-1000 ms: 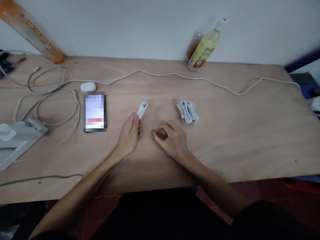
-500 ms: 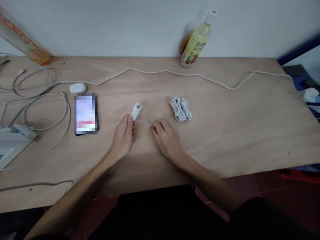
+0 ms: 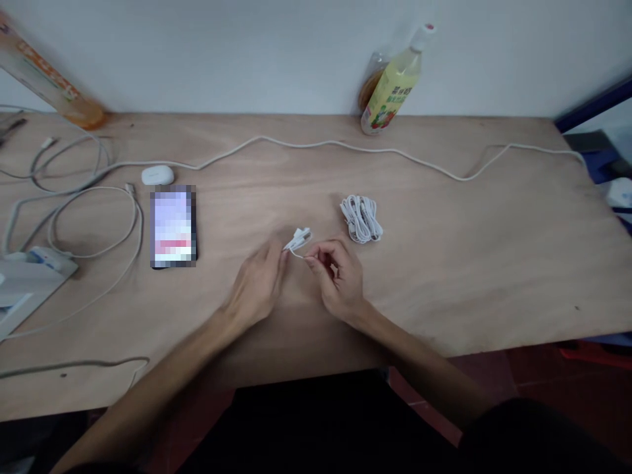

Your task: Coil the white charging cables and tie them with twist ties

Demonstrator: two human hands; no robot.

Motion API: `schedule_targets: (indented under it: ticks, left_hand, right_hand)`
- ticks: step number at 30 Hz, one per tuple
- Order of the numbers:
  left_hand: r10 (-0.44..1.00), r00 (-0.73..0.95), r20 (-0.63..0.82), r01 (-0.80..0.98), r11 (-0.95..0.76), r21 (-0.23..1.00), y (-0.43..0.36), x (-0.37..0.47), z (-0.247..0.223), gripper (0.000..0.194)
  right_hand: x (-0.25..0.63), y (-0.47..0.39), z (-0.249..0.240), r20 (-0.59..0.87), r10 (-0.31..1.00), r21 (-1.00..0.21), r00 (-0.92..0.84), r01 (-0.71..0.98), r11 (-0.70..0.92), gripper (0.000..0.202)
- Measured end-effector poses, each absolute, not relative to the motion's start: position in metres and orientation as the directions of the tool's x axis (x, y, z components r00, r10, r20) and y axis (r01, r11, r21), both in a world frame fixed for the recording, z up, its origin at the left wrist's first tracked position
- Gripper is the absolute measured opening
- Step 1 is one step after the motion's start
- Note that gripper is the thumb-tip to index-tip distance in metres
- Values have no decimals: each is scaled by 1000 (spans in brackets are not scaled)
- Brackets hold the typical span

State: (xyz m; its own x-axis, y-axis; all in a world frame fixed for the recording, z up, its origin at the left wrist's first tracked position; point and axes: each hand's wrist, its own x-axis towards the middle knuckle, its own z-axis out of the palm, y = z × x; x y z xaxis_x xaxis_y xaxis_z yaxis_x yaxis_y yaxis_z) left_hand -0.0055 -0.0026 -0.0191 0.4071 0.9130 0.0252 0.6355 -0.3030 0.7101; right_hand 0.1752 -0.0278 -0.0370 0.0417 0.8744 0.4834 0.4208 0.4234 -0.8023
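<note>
My left hand (image 3: 257, 280) is closed on a folded white charging cable (image 3: 299, 238), whose end sticks out past the fingertips. Facing it, my right hand (image 3: 340, 273) pinches a thin white tie (image 3: 298, 255) between thumb and fingertips. The tie runs across to the folded cable and touches it near my left fingers. Whether it passes all the way around the cable is hidden. Just beyond my right hand, several coiled white cables (image 3: 362, 218) lie side by side in a bunch on the wooden table (image 3: 444, 263).
At the left lie a phone (image 3: 172, 227), a white earbud case (image 3: 157, 175), loose cables (image 3: 135, 217) and a white power strip (image 3: 29, 283). A long white cable (image 3: 306, 145) crosses the back. A yellow drink bottle (image 3: 392, 89) and an orange-labelled bottle (image 3: 54, 79) stand by the wall.
My left hand has moved right and tilted the folded cable over toward my right hand. The thin tie, apart from the cable before, now meets it.
</note>
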Motion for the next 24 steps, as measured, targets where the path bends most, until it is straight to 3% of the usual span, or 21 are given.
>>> schedule_targets:
  ticks: [4, 12, 15, 19, 24]
  left_hand:
    - [886, 461, -54, 747, -355, 563, -6, -4, -24, 23]
    - [896, 445, -11, 804, -394, 445, -7, -5, -24, 25]
    - [912, 410, 2, 777, -351, 523, -6, -5, -23, 25]
    - [928, 373, 20, 635, -271, 723, -8, -4, -19, 23]
    - [949, 310, -54, 465, -102, 879, -10, -1, -9, 28]
  right_hand:
    - [172, -29, -37, 397, 915, -865, 75, 364, 346, 11]
    - [170, -30, -41, 331, 941, -878, 71, 388, 280, 10]
    - [170, -30, -42, 325, 944, -882, 59, 379, 280, 10]
    - [171, -28, -43, 332, 942, -881, 54, 374, 289, 11]
    - [172, -27, -44, 315, 947, -879, 57, 394, 268, 11]
